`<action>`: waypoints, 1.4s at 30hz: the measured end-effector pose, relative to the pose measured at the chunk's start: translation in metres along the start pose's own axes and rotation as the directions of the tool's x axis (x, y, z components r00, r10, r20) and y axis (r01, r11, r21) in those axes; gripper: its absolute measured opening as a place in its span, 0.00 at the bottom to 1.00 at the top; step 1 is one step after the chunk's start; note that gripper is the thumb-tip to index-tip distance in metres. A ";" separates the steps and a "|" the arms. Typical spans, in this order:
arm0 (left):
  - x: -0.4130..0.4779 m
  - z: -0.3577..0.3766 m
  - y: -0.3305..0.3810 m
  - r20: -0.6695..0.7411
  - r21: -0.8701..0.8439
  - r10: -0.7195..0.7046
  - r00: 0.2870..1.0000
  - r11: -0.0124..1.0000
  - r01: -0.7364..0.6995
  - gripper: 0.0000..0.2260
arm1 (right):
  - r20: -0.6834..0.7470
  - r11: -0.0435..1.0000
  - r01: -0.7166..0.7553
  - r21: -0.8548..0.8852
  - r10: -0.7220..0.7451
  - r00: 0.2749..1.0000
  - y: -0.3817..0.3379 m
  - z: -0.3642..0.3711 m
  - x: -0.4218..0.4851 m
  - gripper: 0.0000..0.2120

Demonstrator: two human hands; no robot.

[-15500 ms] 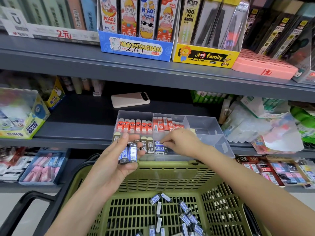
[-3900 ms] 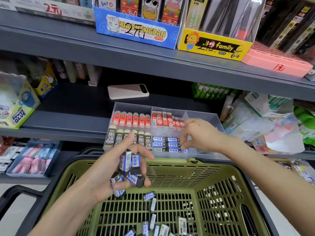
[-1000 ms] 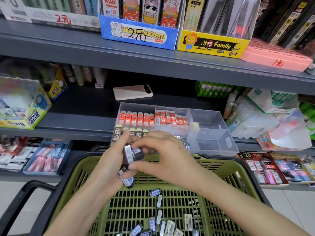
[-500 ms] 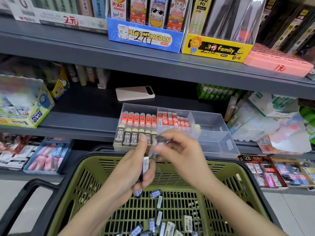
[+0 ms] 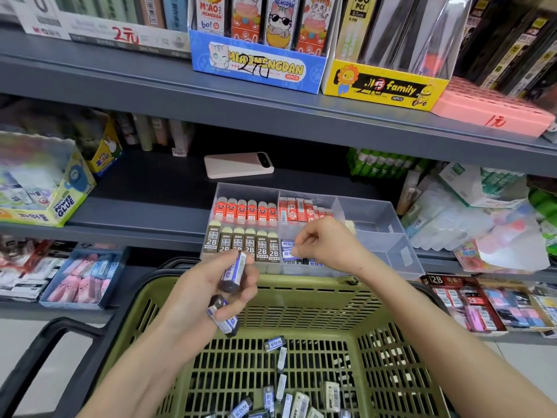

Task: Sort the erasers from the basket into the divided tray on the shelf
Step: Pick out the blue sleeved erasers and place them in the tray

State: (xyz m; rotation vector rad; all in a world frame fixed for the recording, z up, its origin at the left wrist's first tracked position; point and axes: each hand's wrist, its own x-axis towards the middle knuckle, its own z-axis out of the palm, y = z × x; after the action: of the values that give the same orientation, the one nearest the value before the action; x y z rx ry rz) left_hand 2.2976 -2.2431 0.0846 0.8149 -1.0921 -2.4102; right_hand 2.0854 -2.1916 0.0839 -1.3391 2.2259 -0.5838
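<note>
Bright even light, soft blur, wide-angle bending at edges

"What sits on the dark grey metal shelf (image 5: pixel 144 212)?"
"A clear plastic tray (image 5: pixel 376 218) with little walls inside. Behind the tray lies a flat pink phone (image 5: pixel 238 165). Far to its left stands a yellow cardboard glue box (image 5: pixel 45 188). Just right, see-through bags (image 5: pixel 482 224)."

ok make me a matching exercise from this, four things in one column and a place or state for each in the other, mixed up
1 phone
2 2B erasers
3 left hand
4 basket

a holds blue erasers
b front left compartment of the tray
c in front of the tray, lower down, loose erasers inside
d flat on the shelf behind the tray

Pairs: 1-d, 2-b, 3-a, 4-c
</note>
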 end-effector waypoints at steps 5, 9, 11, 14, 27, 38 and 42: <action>0.002 -0.004 0.003 -0.035 0.134 0.089 0.995 0.987 -0.083 0.13 | 0.053 1.000 0.013 -0.024 -0.011 0.999 0.008 0.005 0.001 0.03; 0.003 -0.003 0.003 -0.045 0.164 0.167 0.985 0.974 -0.158 0.13 | 0.094 0.993 0.021 -0.112 -0.010 0.996 0.005 0.007 -0.002 0.09; 0.003 -0.003 0.003 -0.077 0.165 0.193 0.978 0.970 -0.179 0.14 | -0.007 0.975 0.073 -0.211 -0.076 0.997 -0.001 0.004 -0.009 0.13; 0.004 -0.003 0.002 -0.102 0.172 0.214 0.972 0.966 -0.194 0.14 | -0.178 0.981 0.192 0.023 -0.185 0.967 -0.020 0.000 -0.031 0.15; 0.001 0.006 -0.009 0.067 0.220 0.070 0.995 0.972 -0.083 0.14 | -0.343 0.788 0.449 0.421 -0.320 0.883 -0.041 0.012 -0.068 0.06; 0.006 -0.012 -0.003 -0.033 -0.103 0.119 0.992 0.987 -0.121 0.16 | -0.121 0.939 0.081 -0.335 -0.129 0.984 -0.002 0.000 -0.003 0.07; 0.010 -0.013 -0.002 -0.049 -0.155 0.142 0.989 0.977 -0.148 0.19 | -0.102 0.931 0.113 -0.348 -0.157 0.982 -0.002 0.010 -0.004 0.09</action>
State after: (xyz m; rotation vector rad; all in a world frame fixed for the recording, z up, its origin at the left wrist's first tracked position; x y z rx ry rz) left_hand 2.2979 -2.2546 0.0726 0.7002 -0.9002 -2.3151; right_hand 2.0939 -2.1902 0.0778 -1.6807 2.4341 -0.3472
